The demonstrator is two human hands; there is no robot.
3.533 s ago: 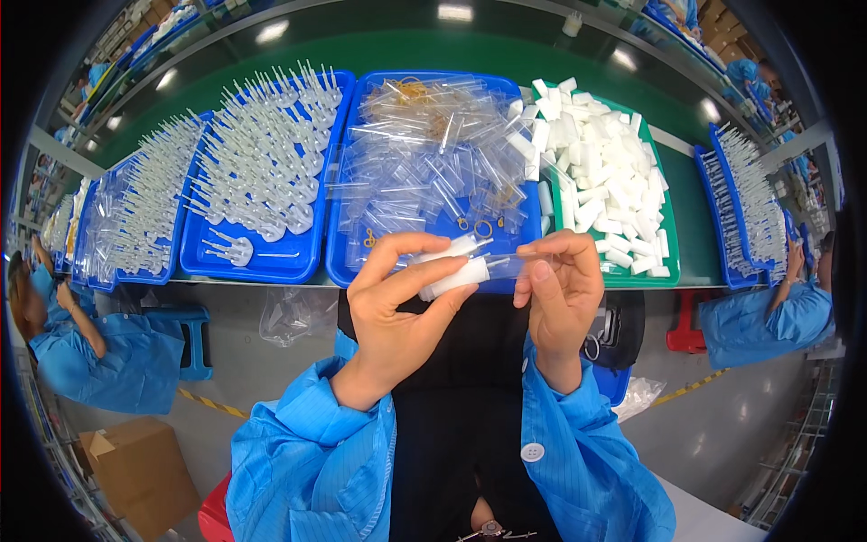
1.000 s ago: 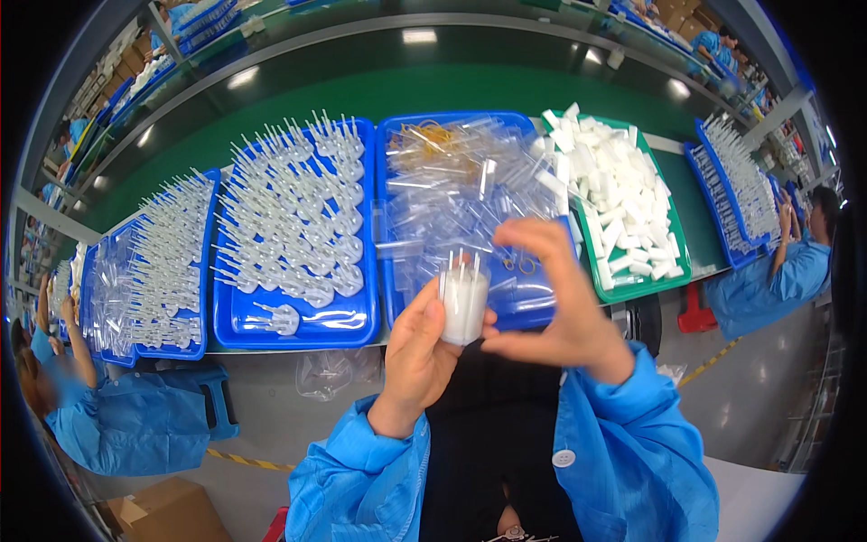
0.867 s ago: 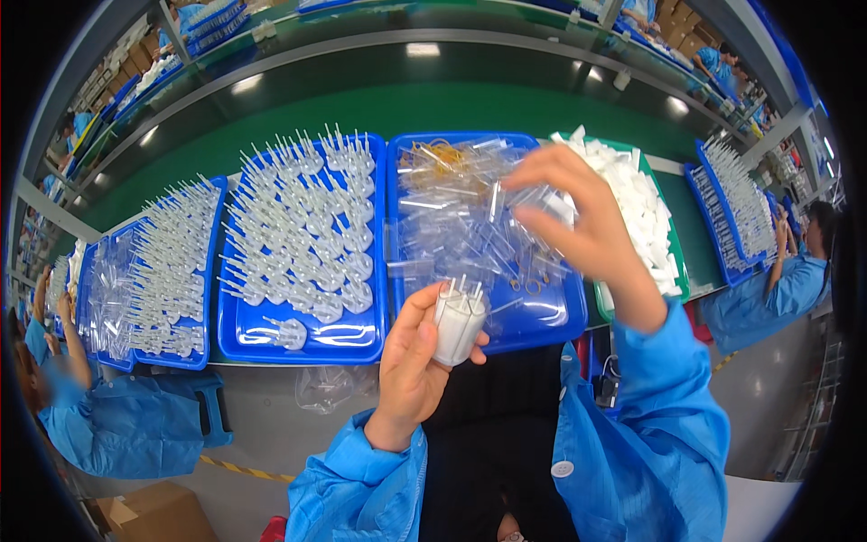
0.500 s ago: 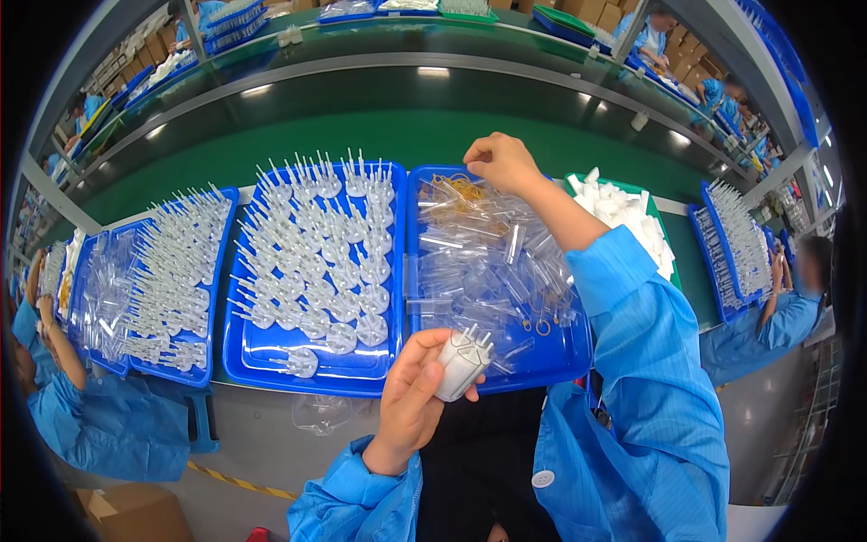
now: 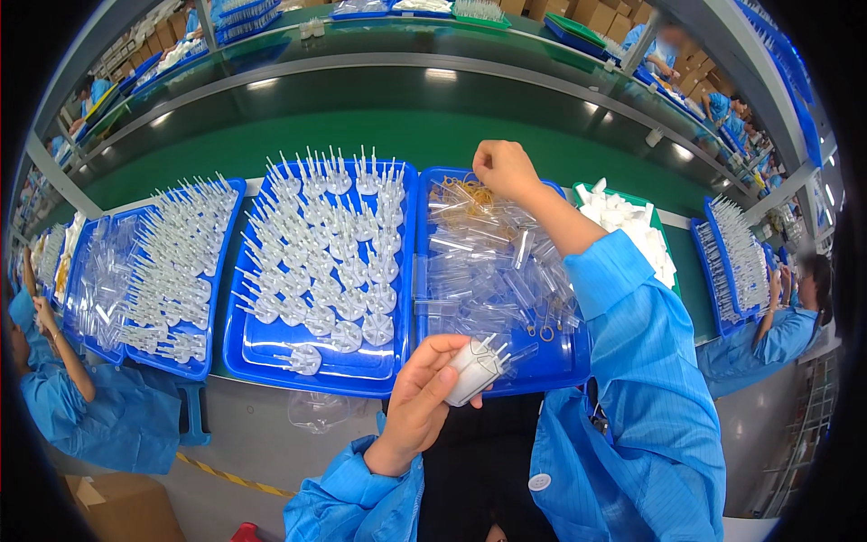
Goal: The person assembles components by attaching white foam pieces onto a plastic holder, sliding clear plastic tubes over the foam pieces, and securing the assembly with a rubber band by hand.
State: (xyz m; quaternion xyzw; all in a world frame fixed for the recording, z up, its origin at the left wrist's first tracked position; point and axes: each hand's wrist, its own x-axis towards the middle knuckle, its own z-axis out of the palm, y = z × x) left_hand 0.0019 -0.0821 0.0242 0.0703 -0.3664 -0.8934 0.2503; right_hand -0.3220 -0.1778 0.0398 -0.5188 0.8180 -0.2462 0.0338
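Observation:
My left hand (image 5: pixel 417 405) is wrapped round a white cylindrical part (image 5: pixel 471 372) with several thin white prongs on its top end. What look like dark or clear edges run along its side. It is held tilted over the near rim of a blue tray (image 5: pixel 571 361). At that tray's far edge my right hand (image 5: pixel 506 170) is closed, fingertips pinched beside a pile of yellow rubber bands (image 5: pixel 462 193). Whatever the pinch holds is too small to make out. Clear plastic strips or tubes (image 5: pixel 479 271) fill the tray's middle.
Left of it a blue tray (image 5: pixel 271 352) carries rows of white pronged discs (image 5: pixel 325 244). Behind my right forearm stands a green tray (image 5: pixel 668 244) of white pieces (image 5: pixel 623 226). Beyond runs a green conveyor belt (image 5: pixel 406 135). People in blue work on both sides.
My left hand has turned the white part slightly to the right. My right hand stays near the rubber bands, its fingers curled more tightly. The view has shifted a little.

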